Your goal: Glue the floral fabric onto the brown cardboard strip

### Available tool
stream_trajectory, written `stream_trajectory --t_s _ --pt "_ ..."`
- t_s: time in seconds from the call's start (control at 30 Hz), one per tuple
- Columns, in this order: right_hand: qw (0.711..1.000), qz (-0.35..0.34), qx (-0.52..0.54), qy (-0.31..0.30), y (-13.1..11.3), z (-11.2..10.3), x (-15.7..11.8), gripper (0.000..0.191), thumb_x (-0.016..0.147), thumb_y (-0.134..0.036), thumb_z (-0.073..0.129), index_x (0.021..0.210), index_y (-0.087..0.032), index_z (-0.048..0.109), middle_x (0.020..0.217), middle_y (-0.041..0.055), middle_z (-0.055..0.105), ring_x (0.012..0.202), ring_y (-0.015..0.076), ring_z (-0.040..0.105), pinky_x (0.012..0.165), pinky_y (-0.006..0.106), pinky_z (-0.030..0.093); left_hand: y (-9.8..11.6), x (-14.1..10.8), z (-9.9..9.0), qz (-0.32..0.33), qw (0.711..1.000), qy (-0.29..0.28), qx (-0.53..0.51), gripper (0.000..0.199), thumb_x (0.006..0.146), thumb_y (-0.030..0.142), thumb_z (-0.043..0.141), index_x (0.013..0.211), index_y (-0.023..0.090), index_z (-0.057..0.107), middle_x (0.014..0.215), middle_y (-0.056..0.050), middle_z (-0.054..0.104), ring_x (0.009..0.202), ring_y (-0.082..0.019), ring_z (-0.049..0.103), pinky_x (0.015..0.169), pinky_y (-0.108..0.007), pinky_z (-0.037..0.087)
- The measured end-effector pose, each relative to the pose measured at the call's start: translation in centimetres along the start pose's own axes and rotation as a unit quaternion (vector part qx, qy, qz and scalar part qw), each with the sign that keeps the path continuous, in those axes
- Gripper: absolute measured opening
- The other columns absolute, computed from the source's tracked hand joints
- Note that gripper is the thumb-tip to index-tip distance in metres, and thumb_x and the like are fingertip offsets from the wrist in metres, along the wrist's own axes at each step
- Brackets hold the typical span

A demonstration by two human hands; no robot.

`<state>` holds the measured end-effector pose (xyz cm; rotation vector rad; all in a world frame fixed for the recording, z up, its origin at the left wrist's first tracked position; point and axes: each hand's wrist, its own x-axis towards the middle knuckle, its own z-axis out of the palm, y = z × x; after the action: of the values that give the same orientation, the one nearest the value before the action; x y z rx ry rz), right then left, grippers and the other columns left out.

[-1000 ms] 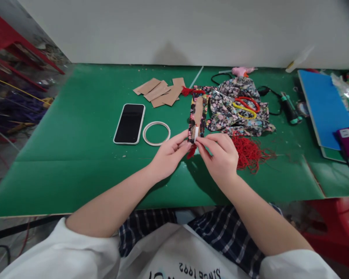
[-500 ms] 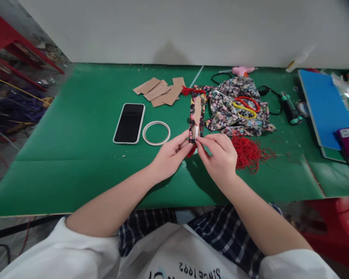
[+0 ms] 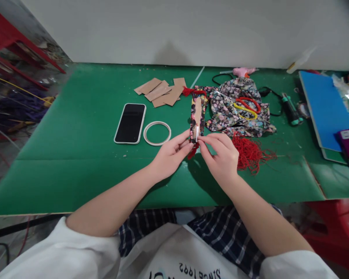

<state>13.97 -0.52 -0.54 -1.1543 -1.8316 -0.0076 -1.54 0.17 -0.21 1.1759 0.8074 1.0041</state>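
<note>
My left hand [image 3: 171,158] is closed on the near end of a narrow cardboard piece [image 3: 198,110] edged with dark floral fabric. Red cord [image 3: 189,91] lies across its far end, and more red cord [image 3: 193,152] hangs out below the near end. Thumb and forefinger of my right hand [image 3: 221,158] pinch the near end of a short white tape strip [image 3: 197,131] lying along the cardboard. A thin tape roll [image 3: 157,144] rests flat on the table, left of the piece.
A phone [image 3: 130,124] and several cardboard rectangles [image 3: 159,93] lie to the left. At right are bunched floral cloth [image 3: 221,102], red-and-yellow-handled scissors [image 3: 248,108], tangled red cord [image 3: 248,155], a pink glue gun [image 3: 242,72], a green-black tool [image 3: 291,109] and a blue board [image 3: 321,108].
My fingers stay at the near end of the floral piece and the white strip. The whole view has shifted very slightly; little else differs.
</note>
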Motion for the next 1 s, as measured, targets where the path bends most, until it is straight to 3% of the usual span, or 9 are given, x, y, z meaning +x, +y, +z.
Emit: stream_trajectory --t_s 0.7,0.83,1.0 --pt "1.000 -0.004 -0.016 -0.016 -0.19 -0.02 -0.07 0.010 0.081 -0.019 0.059 0.087 -0.019 0.067 0.081 0.0061 0.064 0.079 0.0162 0.059 0.072 0.031 0.052 0.00 0.07 0.16 -0.011 1.000 -0.004 -0.025 0.053 0.078 0.033 0.064 0.128 0.020 0.051 0.119 -0.007 0.062 0.105 -0.020 0.058 0.095 -0.033 0.044" --pt "1.000 -0.001 0.003 -0.019 -0.42 -0.03 -0.20 0.015 0.082 -0.019 0.058 0.093 -0.019 0.067 0.084 0.0063 0.063 0.081 0.0161 0.059 0.074 0.032 0.052 0.03 0.25 -0.01 -0.021 0.999 0.032 -0.031 0.050 0.074 0.030 0.068 0.121 0.018 0.056 0.112 -0.007 0.065 0.103 -0.021 0.060 0.090 -0.031 0.048" --pt "1.000 -0.018 0.015 -0.018 -0.51 -0.29 -0.10 0.017 0.082 -0.017 0.057 0.095 -0.021 0.067 0.082 0.0050 0.063 0.080 0.0157 0.059 0.073 0.032 0.051 -0.31 0.50 -0.56 -0.046 0.994 0.089 -0.033 0.047 0.069 0.031 0.071 0.113 0.017 0.061 0.093 -0.004 0.070 0.083 -0.016 0.064 0.075 -0.027 0.052"
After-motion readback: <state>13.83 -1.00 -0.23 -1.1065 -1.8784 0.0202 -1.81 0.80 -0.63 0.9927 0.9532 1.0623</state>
